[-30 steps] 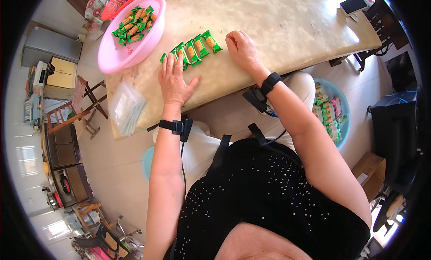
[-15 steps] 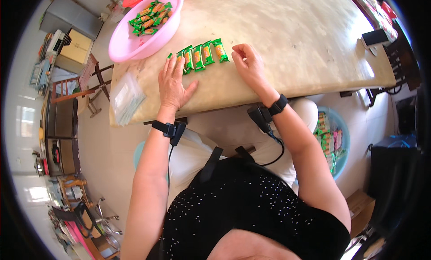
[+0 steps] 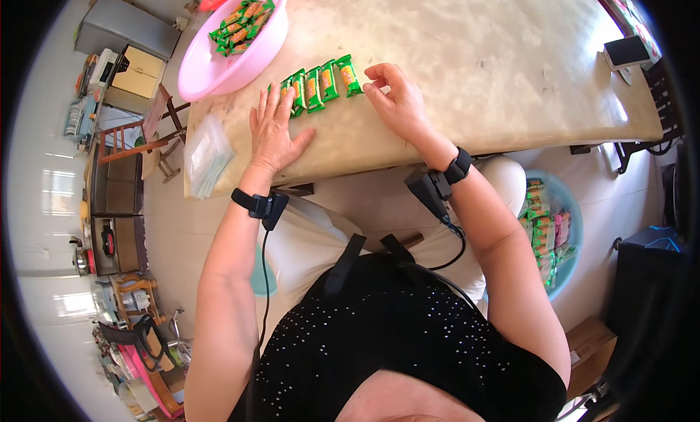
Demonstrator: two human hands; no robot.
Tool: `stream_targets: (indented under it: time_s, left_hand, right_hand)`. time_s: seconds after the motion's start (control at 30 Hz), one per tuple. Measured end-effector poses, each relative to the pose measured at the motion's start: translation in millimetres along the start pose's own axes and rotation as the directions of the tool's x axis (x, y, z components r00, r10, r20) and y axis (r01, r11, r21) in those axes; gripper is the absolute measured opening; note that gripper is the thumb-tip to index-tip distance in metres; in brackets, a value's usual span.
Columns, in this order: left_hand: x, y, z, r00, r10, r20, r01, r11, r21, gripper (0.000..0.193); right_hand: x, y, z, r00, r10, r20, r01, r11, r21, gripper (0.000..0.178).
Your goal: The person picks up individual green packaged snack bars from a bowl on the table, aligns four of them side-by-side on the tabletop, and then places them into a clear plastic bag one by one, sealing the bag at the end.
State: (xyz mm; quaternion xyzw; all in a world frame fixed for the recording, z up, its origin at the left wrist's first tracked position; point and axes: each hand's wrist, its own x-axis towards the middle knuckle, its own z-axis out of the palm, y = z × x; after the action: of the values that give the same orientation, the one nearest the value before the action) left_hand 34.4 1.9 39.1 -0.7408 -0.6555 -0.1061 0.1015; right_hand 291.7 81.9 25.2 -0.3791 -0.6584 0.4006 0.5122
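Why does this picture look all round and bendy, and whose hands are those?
A camera worn on a person's head took it, looking down. Its very wide lens bends straight edges, so the table looks curved. The hands are that person's own. The left hand lies flat on the table, fingers touching a row of green snack packets. The right hand is at the row's other end, fingertips by the last packet; neither hand lifts anything. Each wrist wears a black band. A pink bowl holds more packets, and clear bags lie at the table's corner.

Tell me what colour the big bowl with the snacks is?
Pink; the bowl shows best in the head view.
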Motion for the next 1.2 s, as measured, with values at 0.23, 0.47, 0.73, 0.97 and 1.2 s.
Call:
stream_targets:
  time_s: [0.23, 0.47, 0.73, 0.97, 1.2]
  left_hand:
    - [16.7, -2.5, -14.8, 0.982, 0.02, 0.186, -0.019, 1.0, -0.008, 0.083]
    - [29.9, 0.6, -11.8, 0.955, 0.027, 0.296, -0.024, 1.0, -0.012, 0.08]
    - [33.8, -0.5, -4.1, 0.947, 0.046, 0.316, -0.051, 0.999, 0.007, 0.082]
    - [40.3, -1.8, -2.2, 0.948, 0.05, 0.314, -0.061, 0.998, 0.025, 0.084]
    - [43.6, 3.5, -7.8, 0.95, 0.046, 0.31, -0.053, 0.999, 0.013, 0.086]
  right_hand:
    - [-1.4, -1.7, -0.9, 0.999, -0.014, 0.032, 0.016, 0.999, -0.045, 0.025]
    - [-1.0, -1.5, 0.5, 0.999, -0.043, 0.034, 0.044, 0.998, -0.055, 0.024]
    - [-2.0, -0.4, 0.9, 0.998, -0.038, 0.045, 0.042, 0.995, -0.09, 0.023]
    - [-3.2, -2.0, 1.3, 0.998, -0.043, 0.041, 0.046, 0.997, -0.07, 0.022]
    - [-2.3, 0.7, 0.3, 0.997, -0.044, 0.056, 0.05, 0.993, -0.109, 0.024]
